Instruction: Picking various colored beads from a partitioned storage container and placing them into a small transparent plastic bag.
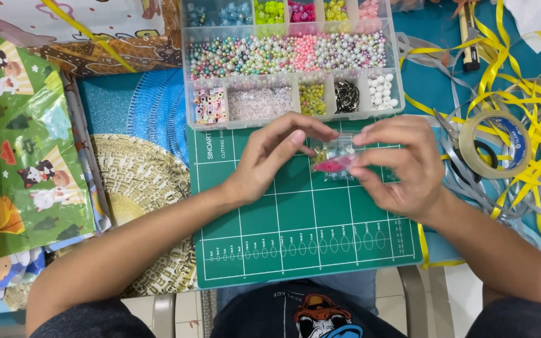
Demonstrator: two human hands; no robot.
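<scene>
Pinching a small clear plastic bag [334, 158] of pink and yellow beads between our left hand [269, 161] and right hand [399, 166], both closed on it, above the gridded green cutting mat [295, 225]. Clear compartment box [292, 59] of pastel round beads sits just behind; tape roll [494, 144] and yellow ribbon [533, 100] lie right.

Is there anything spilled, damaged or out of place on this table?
Nothing is spilled. Only the yellow ribbon lies in a loose tangle at the right, over the tape roll. Both hands hold a small clear bag above the green mat.
</scene>
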